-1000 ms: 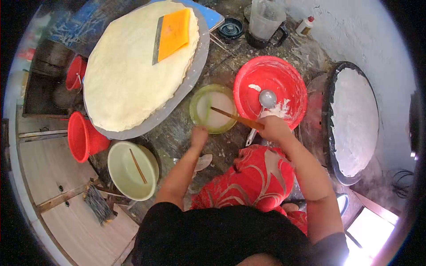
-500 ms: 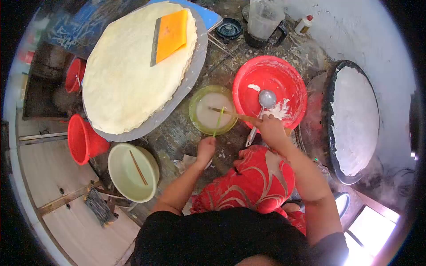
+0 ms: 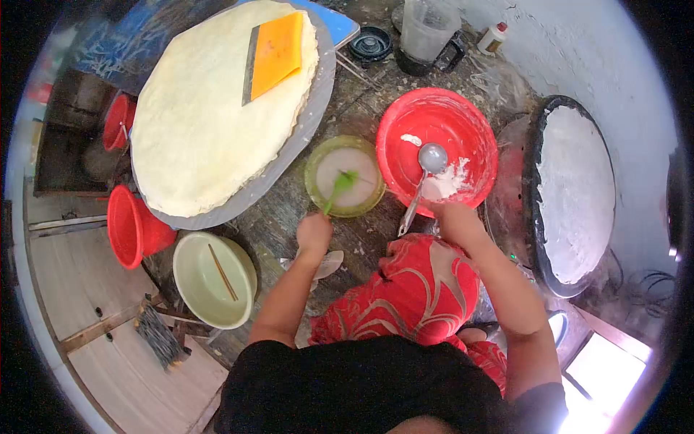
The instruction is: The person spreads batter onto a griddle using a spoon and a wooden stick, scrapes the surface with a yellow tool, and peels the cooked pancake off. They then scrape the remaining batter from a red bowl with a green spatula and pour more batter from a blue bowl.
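Note:
My left hand is closed around the handle of a bright green spatula. Its blade is over the yellow-green bowl, which contains a pale, milky liquid. My right hand is at the near rim of the red basin, close to the ladle. Its fingers are curled, and what they hold is hidden. Inside the basin lie white batter or dough remains. A metal ladle leans there, its handle over the near rim.
A large round stack of pale thin sheets carries an orange scraper. A round griddle bearing a white layer stands on the right. Left are a pale green basin with chopsticks and red buckets. A jug stands behind.
The green spatula has turned, showing its wide blade over the bowl, as my left hand moved left. My right hand shifted slightly right and nearer; the wooden stick it held no longer shows clearly.

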`<state>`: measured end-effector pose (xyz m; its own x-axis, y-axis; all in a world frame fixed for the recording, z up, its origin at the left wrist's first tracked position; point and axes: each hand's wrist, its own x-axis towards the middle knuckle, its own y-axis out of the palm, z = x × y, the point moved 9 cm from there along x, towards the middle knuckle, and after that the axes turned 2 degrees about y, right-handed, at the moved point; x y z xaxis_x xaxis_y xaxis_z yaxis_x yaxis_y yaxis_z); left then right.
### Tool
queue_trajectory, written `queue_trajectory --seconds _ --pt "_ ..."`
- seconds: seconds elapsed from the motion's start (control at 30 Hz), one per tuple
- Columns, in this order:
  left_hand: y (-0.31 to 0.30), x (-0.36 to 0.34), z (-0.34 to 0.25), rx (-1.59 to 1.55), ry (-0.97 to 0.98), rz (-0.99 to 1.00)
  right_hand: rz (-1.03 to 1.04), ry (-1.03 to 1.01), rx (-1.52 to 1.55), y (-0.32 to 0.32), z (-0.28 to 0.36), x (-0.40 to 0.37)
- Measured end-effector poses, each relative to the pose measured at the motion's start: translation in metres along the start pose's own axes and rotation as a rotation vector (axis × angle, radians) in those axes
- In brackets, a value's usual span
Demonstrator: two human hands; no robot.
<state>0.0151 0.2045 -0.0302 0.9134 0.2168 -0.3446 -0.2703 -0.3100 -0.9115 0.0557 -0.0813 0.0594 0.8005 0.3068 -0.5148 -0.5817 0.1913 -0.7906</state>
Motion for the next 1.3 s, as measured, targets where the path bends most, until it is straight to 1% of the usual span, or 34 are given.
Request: queue_trajectory --seconds 0.03,0.1,0.13,0.2,0.23,0.3,0.33,0.4,0.43,0.47,0.53,0.6,0.63,0.67,0.7,0.73,0.77,0.8,0.83,0.87,0.9,0.93,0.97,1.0,1.03,1.07,1.13,1.17,1.2,1.27,1.3 --pt "-0.005 -0.007 0.001 0.004 -0.003 -0.002 0.0 -0.004 0.003 0.001 -0.001 0.006" --pt "-0.014 -0.021 0.002 -0.059 0.017 -0.013 -0.131 -0.08 0.016 0.0 0.001 0.018" --pt "-0.011 -0.026 0.004 -0.053 0.019 -0.014 -0.133 -0.08 0.021 0.004 0.001 0.026" --pt "-0.001 -0.036 0.001 -0.235 0.108 -0.044 0.0 -0.028 0.265 0.02 -0.001 0.038" --pt "0.012 -0.039 0.002 -0.236 0.11 -0.044 -0.001 -0.026 0.265 0.015 0.007 0.038" --pt "0.058 -0.042 -0.003 -0.805 0.061 0.189 0.29 0.321 0.66 0.035 0.006 0.027" --pt "0.059 -0.039 -0.009 -0.803 0.062 0.189 0.289 0.321 0.663 0.04 0.004 0.028" --pt "0.068 -0.024 -0.006 -0.923 -0.175 0.266 0.251 0.301 0.779 0.051 -0.007 0.029" --pt "0.091 -0.013 0.009 -1.032 -0.326 0.257 0.246 0.304 0.783 0.052 -0.014 0.025" --pt "0.109 0.003 0.017 -1.03 -0.318 0.262 0.229 0.28 0.733 0.05 -0.022 0.021" --pt "0.136 0.027 0.041 -0.896 -0.368 0.288 0.198 0.269 0.684 0.043 -0.038 0.007" --pt "0.12 0.025 0.03 -0.901 -0.336 0.312 0.002 0.147 0.764 0.017 -0.049 -0.018" --pt "0.114 0.024 0.025 -0.906 -0.319 0.324 -0.048 0.093 0.75 0.007 -0.055 -0.029" --pt "0.118 0.026 0.024 -0.898 -0.302 0.343 -0.062 0.113 0.758 0.005 -0.063 -0.041" --pt "0.113 0.035 0.026 -0.528 -0.161 0.254 -0.114 0.237 0.878 0.001 -0.079 -0.056" --pt "0.104 0.039 0.019 -0.161 -0.019 0.155 -0.166 0.358 0.997 -0.002 -0.091 -0.069" --pt "0.087 0.029 0.003 -0.154 -0.003 0.162 -0.225 0.396 1.116 0.006 -0.107 -0.074" --pt "0.042 0.009 -0.022 -0.048 0.024 0.056 -0.235 0.407 1.124 0.014 -0.115 -0.076" --pt "0.01 -0.004 -0.038 0.056 0.049 -0.054 -0.353 0.403 1.213 0.015 -0.126 -0.078" --pt "0.006 -0.007 -0.041 0.06 0.061 -0.055 -0.475 0.392 1.297 0.017 -0.139 -0.08" --pt "-0.002 -0.009 -0.055 -0.041 0.208 -0.089 -0.507 0.401 1.365 0.032 -0.152 -0.075" --pt "-0.016 -0.012 -0.071 -0.141 0.355 -0.126 -0.521 0.395 1.372 0.037 -0.152 -0.071" --pt "-0.027 -0.012 -0.078 -0.137 0.368 -0.137 -0.503 0.423 1.44 0.046 -0.152 -0.066" --pt "-0.046 -0.02 -0.093 -0.19 0.497 -0.214 -0.481 0.451 1.507 0.055 -0.151 -0.063" --pt "-0.07 -0.031 -0.108 -0.242 0.624 -0.29 -0.455 0.351 1.458 0.053 -0.144 -0.057" --pt "-0.089 -0.036 -0.117 -0.236 0.633 -0.301 -0.465 0.339 1.464 0.053 -0.141 -0.058" --pt "-0.143 -0.054 -0.14 -0.155 0.723 -0.465 -0.337 0.392 1.577 0.07 -0.13 -0.057" --pt "-0.167 -0.059 -0.146 -0.127 0.733 -0.524 -0.322 0.295 1.527 0.105 -0.157 -0.042" --pt "-0.185 -0.058 -0.149 -0.111 0.724 -0.544 -0.314 0.268 1.532 0.105 -0.154 -0.043" --pt "-0.224 -0.057 -0.148 0.05 0.673 -0.735 -0.408 0.27 1.346 0.094 -0.149 -0.049" --pt "-0.237 -0.046 -0.146 0.065 0.672 -0.749 -0.408 0.25 1.354 0.096 -0.147 -0.051"
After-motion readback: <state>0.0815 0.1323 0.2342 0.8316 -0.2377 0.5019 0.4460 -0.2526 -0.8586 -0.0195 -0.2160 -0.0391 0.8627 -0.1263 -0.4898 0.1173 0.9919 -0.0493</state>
